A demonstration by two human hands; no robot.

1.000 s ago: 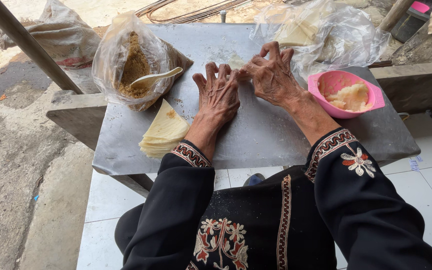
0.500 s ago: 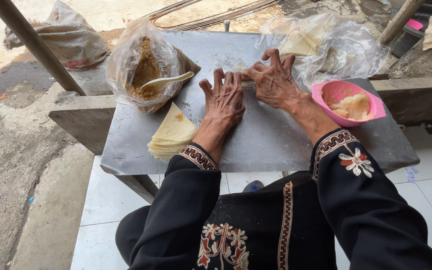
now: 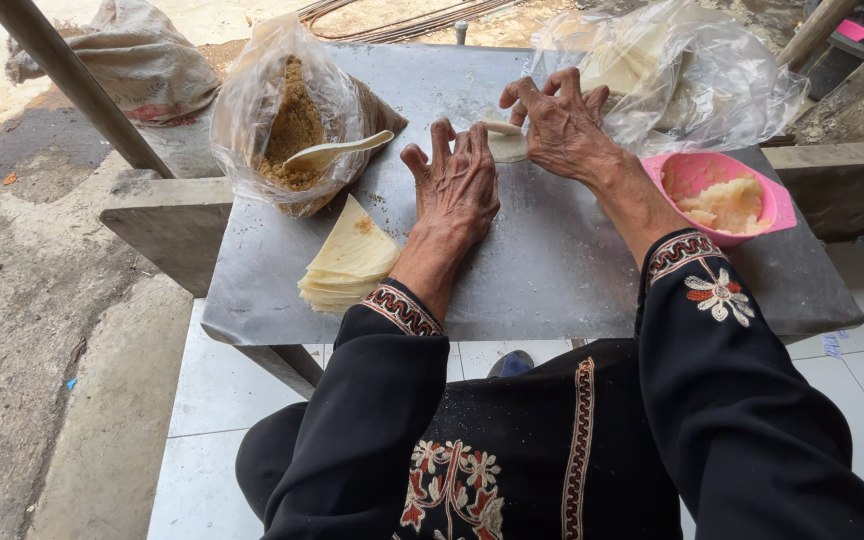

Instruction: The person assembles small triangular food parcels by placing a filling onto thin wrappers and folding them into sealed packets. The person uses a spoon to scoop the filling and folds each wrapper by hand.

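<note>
Left hand (image 3: 455,185): flat, fingers spread, palm down on the tabletop at frame centre; fingertips just beside the dough piece; grips nothing.
Right hand (image 3: 562,125): upper centre, fingers bent loosely over the dough piece, touching its edge; whether it pinches it, I cannot tell.
Dough piece (image 3: 504,142): one small pale round, soft and smooth, lying on the tabletop between the two hands.
Tabletop (image 3: 552,270): one grey metal sheet, dull and scuffed.
Wrapper stack (image 3: 349,260): one pile of thin cream triangular sheets, left of centre.
Plastic bags: two, clear and crinkled; the left bag (image 3: 287,110) holds brown crumbly filling and one pale spoon (image 3: 337,150); the right bag (image 3: 682,70) sits upper right.
Pink bowl (image 3: 727,195): one, plastic, holding lumpy pale dough.
</note>
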